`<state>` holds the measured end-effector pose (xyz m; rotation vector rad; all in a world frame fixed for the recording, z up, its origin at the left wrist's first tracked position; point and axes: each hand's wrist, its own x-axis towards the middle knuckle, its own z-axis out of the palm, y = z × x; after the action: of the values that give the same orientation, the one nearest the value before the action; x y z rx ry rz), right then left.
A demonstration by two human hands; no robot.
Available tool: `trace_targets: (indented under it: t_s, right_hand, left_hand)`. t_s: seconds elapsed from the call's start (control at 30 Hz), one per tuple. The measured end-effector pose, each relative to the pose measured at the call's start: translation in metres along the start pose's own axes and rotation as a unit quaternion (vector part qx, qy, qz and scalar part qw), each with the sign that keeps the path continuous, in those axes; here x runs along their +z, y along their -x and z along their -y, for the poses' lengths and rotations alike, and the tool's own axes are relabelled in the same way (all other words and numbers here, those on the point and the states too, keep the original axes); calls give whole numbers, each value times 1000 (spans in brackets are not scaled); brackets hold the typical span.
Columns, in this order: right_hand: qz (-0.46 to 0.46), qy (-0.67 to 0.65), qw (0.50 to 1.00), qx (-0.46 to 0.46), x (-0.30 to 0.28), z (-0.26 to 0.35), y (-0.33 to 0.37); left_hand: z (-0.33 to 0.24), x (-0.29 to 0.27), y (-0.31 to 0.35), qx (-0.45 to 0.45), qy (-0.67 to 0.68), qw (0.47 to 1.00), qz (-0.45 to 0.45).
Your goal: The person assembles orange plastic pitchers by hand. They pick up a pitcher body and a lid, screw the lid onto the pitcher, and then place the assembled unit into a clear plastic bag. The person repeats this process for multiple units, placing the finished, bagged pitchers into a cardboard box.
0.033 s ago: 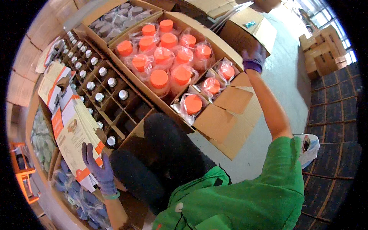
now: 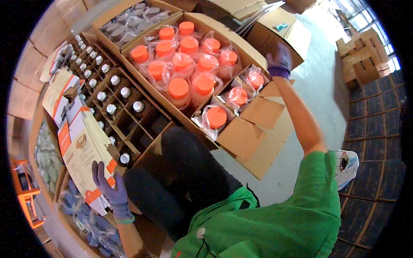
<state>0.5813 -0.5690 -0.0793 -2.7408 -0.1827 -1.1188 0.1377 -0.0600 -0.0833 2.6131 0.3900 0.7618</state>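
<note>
Sorting stock, as I read it: I sit on the floor among open cartons, one hand on printed sheets, the other stretched to a far box.

Left hand: gloved in purple, fingers spread flat and open on the stack of cream-and-orange leaflets, pressing it, not pinching a sheet.

Leaflets: lying over the near left corner of the divided carton, tilted, their lower edge under my palm.

Divided carton: cardboard cells holding dark bottles with silver caps; several near cells look unfilled.

Middle carton: orange-lidded jars in clear bags, packed close, a few more in the small box just beside my knee.

Right hand: gloved, arm fully extended, resting on the flap of the far brown box; I cannot tell if the fingers close on the edge.

Step in hand, my judgement: steadying the leaflets while reaching across for the far box.

Next move calls for: a firm hold on that flap without leaning onto the jars.

Surface: pale concrete floor, dark tiled strip at right.

Room: a storeroom crowded with stacked cardboard boxes.
</note>
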Motion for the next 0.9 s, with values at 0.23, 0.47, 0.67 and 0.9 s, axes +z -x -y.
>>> trace_targets:
  t_s: [0.23, 0.47, 0.67, 0.9]
  right_hand:
    - [482, 62, 874, -7, 176, 12, 11]
    - [581, 198, 787, 67, 215, 36, 23]
    - [469, 271, 830, 133, 265, 15, 55]
    - [450, 244, 847, 142, 261, 24, 66]
  left_hand:
    - [26, -1, 32, -92, -55, 994, 32]
    - [36, 11, 129, -297, 21, 952, 70]
    - [2, 32, 114, -355, 93, 930, 20]
    - [0, 37, 110, -357, 84, 929, 37]
